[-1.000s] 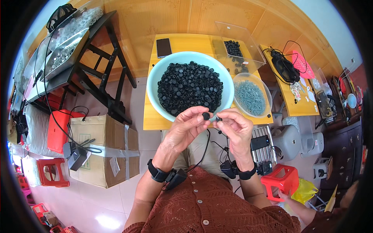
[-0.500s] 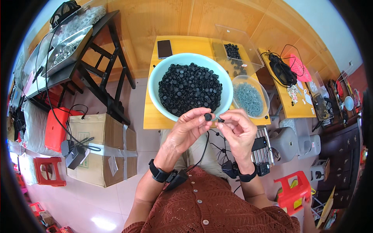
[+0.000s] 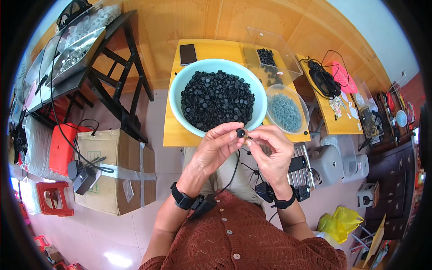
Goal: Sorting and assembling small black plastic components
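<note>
My left hand (image 3: 215,147) pinches a small round black plastic cap (image 3: 240,133) between thumb and fingertips. Against it, the fingertips of my right hand (image 3: 272,148) are pressed together around a tiny dark piece whose kind I cannot make out. Both hands meet above my lap, at the near rim of a pale turquoise basin (image 3: 174,112). A heap of similar black caps (image 3: 218,99) fills the basin. Just right of it, a round clear tub (image 3: 307,118) holds many thin grey-blue screws (image 3: 285,112).
Everything stands on a yellow table (image 3: 173,139), with a dark phone (image 3: 188,54) at the back left. Behind the tub, a clear box (image 3: 274,49) contains black pieces (image 3: 267,57). A taped carton (image 3: 105,173) sits left; a yellow bag (image 3: 340,223) lies lower right.
My right hand has moved left, bringing its small piece up against the cap in my left hand. At lower right, the red stool and another person's hand have left view, exposing the yellow bag.
</note>
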A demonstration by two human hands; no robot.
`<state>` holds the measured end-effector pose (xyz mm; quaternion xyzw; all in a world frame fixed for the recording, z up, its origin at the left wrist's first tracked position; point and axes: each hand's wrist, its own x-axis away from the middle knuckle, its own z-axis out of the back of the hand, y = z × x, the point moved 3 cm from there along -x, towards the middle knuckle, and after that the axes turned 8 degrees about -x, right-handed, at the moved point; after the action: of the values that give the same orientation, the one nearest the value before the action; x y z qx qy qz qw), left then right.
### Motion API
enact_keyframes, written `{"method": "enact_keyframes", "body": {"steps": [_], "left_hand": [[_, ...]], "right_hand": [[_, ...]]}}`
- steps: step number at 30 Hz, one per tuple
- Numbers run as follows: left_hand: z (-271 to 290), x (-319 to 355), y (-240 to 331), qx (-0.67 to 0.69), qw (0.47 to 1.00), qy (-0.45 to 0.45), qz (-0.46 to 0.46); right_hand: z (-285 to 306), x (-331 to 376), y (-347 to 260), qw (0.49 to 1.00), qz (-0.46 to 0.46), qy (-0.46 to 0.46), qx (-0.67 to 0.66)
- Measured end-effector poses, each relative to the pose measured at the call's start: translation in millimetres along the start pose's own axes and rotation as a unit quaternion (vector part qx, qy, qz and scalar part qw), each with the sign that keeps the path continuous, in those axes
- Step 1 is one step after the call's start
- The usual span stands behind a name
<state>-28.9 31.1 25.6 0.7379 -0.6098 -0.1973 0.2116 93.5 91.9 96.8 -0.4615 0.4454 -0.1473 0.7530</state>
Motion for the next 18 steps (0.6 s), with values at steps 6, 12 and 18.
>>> {"method": "enact_keyframes", "body": {"steps": [6,12,18], "left_hand": [[1.1,1.0,-0.4,-0.004,1.000,0.009,-0.004],[1.3,0.6,-1.7,-0.004,1.000,0.008,-0.001],[3.1,1.2,-2.9,-0.004,1.000,0.015,-0.002]], "right_hand": [[-2.3,-1.7,-3.5,1.000,0.013,0.011,0.017],[-4.5,0.7,-0.8,0.997,0.033,0.022,0.064],[-6.1,0.0,-3.9,0.994,0.052,0.019,0.097]]}}
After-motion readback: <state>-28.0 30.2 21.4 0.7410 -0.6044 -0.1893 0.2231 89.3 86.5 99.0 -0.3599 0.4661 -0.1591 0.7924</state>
